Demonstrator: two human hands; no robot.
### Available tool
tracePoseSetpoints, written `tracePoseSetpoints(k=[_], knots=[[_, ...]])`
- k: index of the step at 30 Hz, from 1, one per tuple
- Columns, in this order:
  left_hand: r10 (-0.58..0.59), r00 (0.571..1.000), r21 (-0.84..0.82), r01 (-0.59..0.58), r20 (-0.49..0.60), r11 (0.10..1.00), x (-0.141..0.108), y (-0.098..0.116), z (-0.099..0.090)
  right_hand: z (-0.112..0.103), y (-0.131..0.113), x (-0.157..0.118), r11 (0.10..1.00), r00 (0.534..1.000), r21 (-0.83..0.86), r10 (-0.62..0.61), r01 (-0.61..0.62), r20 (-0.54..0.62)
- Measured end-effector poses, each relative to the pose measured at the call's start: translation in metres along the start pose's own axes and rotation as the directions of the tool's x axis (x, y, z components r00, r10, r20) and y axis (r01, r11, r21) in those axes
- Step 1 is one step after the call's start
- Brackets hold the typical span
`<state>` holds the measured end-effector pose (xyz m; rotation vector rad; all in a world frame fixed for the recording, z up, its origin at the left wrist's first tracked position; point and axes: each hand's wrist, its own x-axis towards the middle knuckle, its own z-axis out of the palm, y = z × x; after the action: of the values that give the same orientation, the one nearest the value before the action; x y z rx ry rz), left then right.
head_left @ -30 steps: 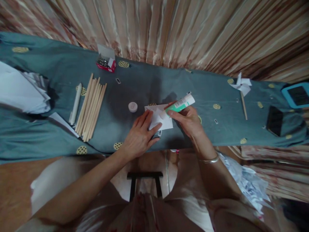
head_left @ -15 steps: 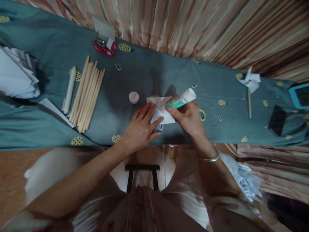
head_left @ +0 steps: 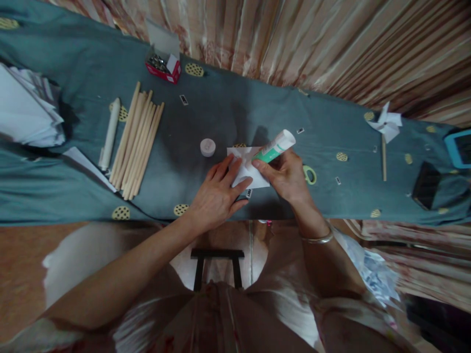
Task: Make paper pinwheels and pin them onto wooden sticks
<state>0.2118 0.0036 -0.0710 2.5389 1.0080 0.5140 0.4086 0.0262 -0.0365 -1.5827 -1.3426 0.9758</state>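
A square of white paper with cut or folded corners lies on the cloth in front of me. My left hand rests on its left part, fingers spread and pressing flat. In my right hand is a green and white glue stick, gripped between thumb and fingers. The glue stick leans, with its lower end at the paper's middle and its white end up to the right; the very tip is hidden by my fingers. Left of the paper sits a round white cap.
Wooden sticks, a pale tube and a paper stack lie left. A red box of small metal pieces stands behind. Rightward are a green ring-shaped handle, a white pinwheel and a blue-framed device.
The glue stick stands a little steeper, its white end shifted slightly left. My left hand still presses the paper. The whole view has shifted slightly.
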Motion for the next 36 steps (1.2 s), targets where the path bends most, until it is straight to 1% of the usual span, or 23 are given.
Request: tracePoseSetpoints(k=[4,10,16,22,27,30,32,36], knots=[[0.002,1.0,0.016,-0.002,-0.002,1.0,0.0,0.001,0.0,0.001,-0.001,0.0,1.0,1.0,-0.013,-0.016,0.016,0.0],[-0.005,1.0,0.01,0.005,-0.006,1.0,0.0,0.001,0.001,0.001,0.002,0.001,0.994,0.999,-0.105,-0.042,0.041,-0.004],[-0.012,1.0,0.02,0.012,-0.001,1.0,0.0,0.001,-0.001,0.003,0.003,0.002,0.993,0.999,-0.102,-0.05,0.051,0.009],[-0.018,1.0,0.006,0.018,0.003,1.0,0.001,0.002,-0.001,0.004,-0.003,0.002,0.995,0.998,-0.085,-0.05,0.053,0.044],[-0.016,1.0,-0.022,0.016,-0.006,1.0,0.0,0.001,0.0,0.003,-0.008,0.0,0.996,0.996,-0.078,-0.028,0.035,0.085],[-0.012,1.0,-0.024,0.012,-0.005,1.0,0.0,0.001,0.001,0.003,-0.009,-0.002,0.997,0.992,-0.078,0.015,-0.006,0.124],[-0.013,1.0,-0.019,0.012,-0.002,1.0,0.0,0.001,0.0,0.003,-0.01,-0.003,0.994,0.991,-0.102,0.04,-0.027,0.129],[-0.014,1.0,-0.01,0.015,0.012,1.0,0.001,0.001,-0.001,0.003,-0.01,-0.005,0.993,0.993,-0.12,-0.001,0.016,0.117]])
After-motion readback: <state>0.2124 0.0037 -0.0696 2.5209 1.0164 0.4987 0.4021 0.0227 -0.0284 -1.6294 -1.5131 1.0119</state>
